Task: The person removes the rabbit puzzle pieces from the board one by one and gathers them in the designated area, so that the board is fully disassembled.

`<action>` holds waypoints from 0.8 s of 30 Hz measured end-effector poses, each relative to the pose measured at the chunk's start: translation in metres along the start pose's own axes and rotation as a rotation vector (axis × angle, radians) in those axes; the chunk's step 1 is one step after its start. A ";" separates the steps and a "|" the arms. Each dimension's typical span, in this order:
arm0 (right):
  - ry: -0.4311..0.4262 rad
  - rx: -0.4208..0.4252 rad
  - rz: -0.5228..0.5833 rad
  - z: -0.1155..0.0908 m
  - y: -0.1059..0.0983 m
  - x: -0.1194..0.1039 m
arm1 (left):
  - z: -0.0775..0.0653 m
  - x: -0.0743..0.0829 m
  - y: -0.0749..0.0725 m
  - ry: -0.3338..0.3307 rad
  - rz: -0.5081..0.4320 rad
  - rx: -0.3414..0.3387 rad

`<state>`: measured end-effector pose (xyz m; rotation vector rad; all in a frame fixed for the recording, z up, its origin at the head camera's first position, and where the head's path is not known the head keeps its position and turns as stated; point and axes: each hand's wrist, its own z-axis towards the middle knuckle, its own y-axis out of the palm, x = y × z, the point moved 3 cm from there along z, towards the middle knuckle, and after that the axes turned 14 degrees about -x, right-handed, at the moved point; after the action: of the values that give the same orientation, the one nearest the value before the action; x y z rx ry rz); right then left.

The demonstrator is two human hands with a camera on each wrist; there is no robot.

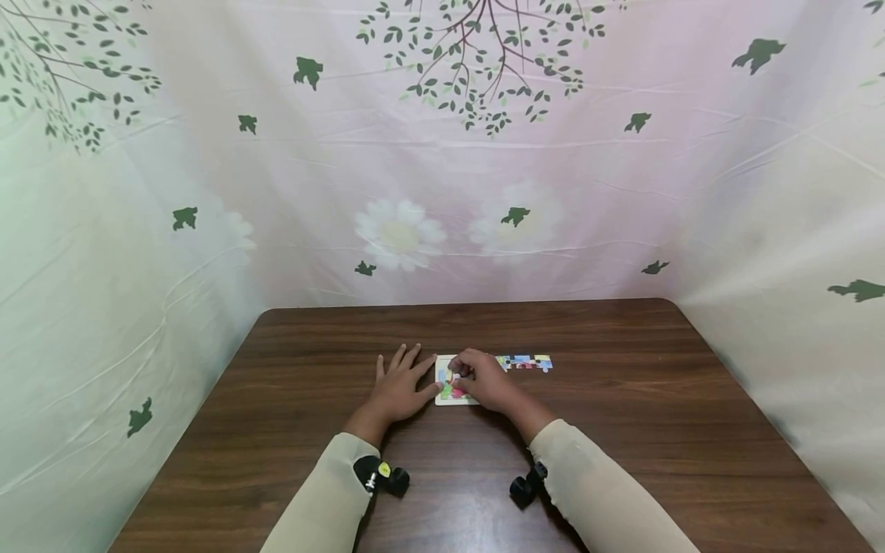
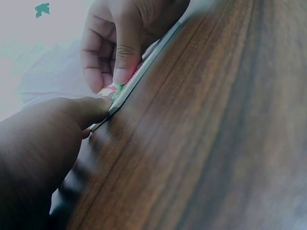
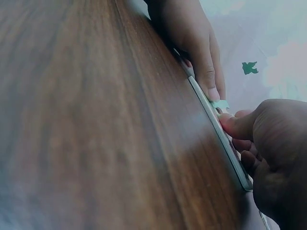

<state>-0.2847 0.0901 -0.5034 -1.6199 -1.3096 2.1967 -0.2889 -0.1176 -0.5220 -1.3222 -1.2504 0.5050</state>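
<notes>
A small jigsaw puzzle in a white-rimmed tray [image 1: 456, 403] lies on the table, partly hidden under both hands. My left hand [image 1: 399, 390] rests at its left side with fingers spread, and the thumb touches the tray's left part. Over the puzzle, my right hand [image 1: 484, 380] has its fingers bent and holds a puzzle piece [image 2: 119, 87] between thumb and fingers, low against the tray. Most of that piece is covered; green and pink show. In the right wrist view, the left thumb presses beside a pale green piece [image 3: 221, 104], close to the right thumb.
Several joined or adjoining puzzle pieces [image 1: 527, 362] lie in a row just right of the tray. The brown wooden table [image 1: 622, 430] reaches to a printed cloth backdrop [image 1: 442, 169] behind and at both sides. Dark wrist cameras sit on both sleeves.
</notes>
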 end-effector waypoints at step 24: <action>0.012 -0.029 -0.014 0.000 0.004 0.000 | -0.002 0.000 -0.001 0.019 0.001 0.005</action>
<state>-0.2832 0.0880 -0.5061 -1.6263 -1.3520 2.1671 -0.2875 -0.1186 -0.5211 -1.3210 -1.2322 0.4954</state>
